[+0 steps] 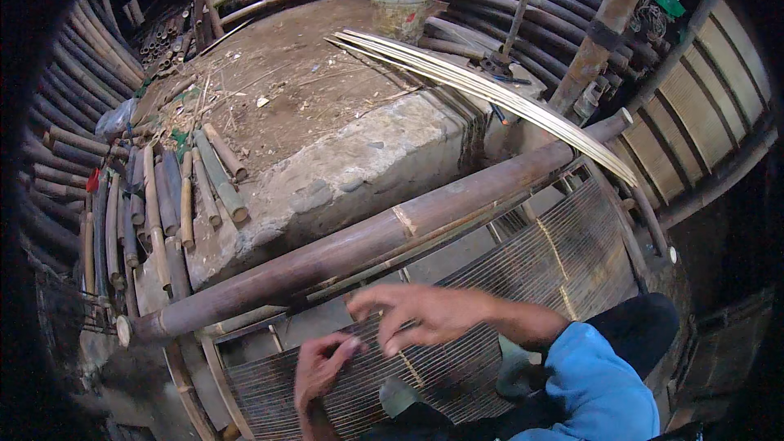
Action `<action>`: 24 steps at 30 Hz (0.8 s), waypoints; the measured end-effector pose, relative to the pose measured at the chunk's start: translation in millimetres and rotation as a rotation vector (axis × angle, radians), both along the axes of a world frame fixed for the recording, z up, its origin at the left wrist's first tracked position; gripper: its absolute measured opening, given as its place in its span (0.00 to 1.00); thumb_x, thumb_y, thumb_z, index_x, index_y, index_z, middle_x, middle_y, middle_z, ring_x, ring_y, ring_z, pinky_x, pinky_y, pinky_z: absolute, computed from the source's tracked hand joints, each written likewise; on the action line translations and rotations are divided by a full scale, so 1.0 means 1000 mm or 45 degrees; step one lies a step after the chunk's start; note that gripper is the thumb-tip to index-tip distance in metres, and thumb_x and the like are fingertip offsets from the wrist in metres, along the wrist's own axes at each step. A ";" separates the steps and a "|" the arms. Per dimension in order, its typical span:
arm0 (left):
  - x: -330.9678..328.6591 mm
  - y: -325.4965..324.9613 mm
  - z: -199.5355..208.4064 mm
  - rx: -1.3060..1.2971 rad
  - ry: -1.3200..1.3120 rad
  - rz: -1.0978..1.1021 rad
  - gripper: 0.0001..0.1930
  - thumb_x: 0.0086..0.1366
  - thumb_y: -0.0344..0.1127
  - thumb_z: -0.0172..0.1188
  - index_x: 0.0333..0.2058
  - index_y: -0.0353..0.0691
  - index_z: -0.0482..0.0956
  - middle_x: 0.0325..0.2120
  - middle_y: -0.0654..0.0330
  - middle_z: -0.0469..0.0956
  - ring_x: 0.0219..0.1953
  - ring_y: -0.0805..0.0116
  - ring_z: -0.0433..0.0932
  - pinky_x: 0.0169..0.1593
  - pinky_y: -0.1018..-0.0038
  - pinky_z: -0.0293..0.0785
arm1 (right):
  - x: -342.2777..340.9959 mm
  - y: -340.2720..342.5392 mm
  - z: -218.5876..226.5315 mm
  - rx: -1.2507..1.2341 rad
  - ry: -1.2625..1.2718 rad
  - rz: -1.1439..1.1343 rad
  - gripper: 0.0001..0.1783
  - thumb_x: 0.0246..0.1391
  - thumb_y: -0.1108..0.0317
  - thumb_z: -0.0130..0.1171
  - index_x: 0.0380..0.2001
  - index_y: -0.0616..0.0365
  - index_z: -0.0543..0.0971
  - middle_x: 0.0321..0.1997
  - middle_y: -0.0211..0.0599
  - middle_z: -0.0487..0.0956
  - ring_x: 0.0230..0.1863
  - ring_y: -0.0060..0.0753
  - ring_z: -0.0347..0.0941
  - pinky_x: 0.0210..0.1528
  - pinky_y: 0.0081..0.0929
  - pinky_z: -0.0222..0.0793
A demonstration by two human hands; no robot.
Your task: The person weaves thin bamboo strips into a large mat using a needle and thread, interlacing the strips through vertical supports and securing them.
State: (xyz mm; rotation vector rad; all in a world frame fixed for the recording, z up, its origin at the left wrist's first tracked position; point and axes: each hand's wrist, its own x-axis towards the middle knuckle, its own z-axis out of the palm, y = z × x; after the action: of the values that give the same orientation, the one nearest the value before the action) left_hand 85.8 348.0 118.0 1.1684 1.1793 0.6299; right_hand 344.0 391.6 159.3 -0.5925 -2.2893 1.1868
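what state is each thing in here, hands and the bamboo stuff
left hand: open, fingertips resting on the slat panel
right hand: open, fingers spread, pressing on the panel
woven slat panel: lying flat under both hands, framed by poles
thick bamboo pole: lying across the panel's far edge
split bamboo strips: bundled, lying loose on the block
bucket: upright, filled with items
short bamboo pieces: cut, lying scattered

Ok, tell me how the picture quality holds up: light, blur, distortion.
Head view: daylight falls on the dirt-covered slab, while the rim fades to black; the fisheye bends the long bamboo pole and the pale split strips into curves; the right hand is smeared by motion blur, the left hand less so; the woven mat stays fairly sharp.
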 end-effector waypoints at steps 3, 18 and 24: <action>0.017 0.014 0.002 0.036 -0.122 0.045 0.12 0.68 0.38 0.62 0.35 0.34 0.85 0.21 0.70 0.75 0.23 0.83 0.66 0.27 0.81 0.61 | -0.012 -0.006 -0.012 -0.230 -0.040 -0.051 0.11 0.61 0.62 0.60 0.35 0.58 0.83 0.51 0.49 0.78 0.54 0.52 0.74 0.53 0.43 0.69; -0.104 0.025 0.013 0.376 -1.198 0.669 0.16 0.76 0.39 0.44 0.28 0.38 0.69 0.43 0.48 0.79 0.54 0.59 0.76 0.19 0.82 0.75 | 0.024 0.007 -0.073 -0.365 -0.393 -0.075 0.13 0.60 0.61 0.61 0.32 0.61 0.80 0.23 0.42 0.78 0.25 0.41 0.75 0.32 0.40 0.69; -0.110 0.025 -0.001 0.339 -1.256 0.909 0.15 0.76 0.41 0.46 0.31 0.39 0.71 0.31 0.57 0.74 0.27 0.68 0.70 0.18 0.82 0.66 | 0.023 0.006 -0.112 -0.361 -0.456 0.062 0.11 0.59 0.63 0.63 0.34 0.61 0.81 0.28 0.43 0.81 0.28 0.42 0.78 0.33 0.39 0.70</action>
State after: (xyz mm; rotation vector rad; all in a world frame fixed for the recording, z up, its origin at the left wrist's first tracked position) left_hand -24.4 373.0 116.7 0.4504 0.6112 1.7065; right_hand 367.2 397.2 47.2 -0.9223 -2.4515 1.5501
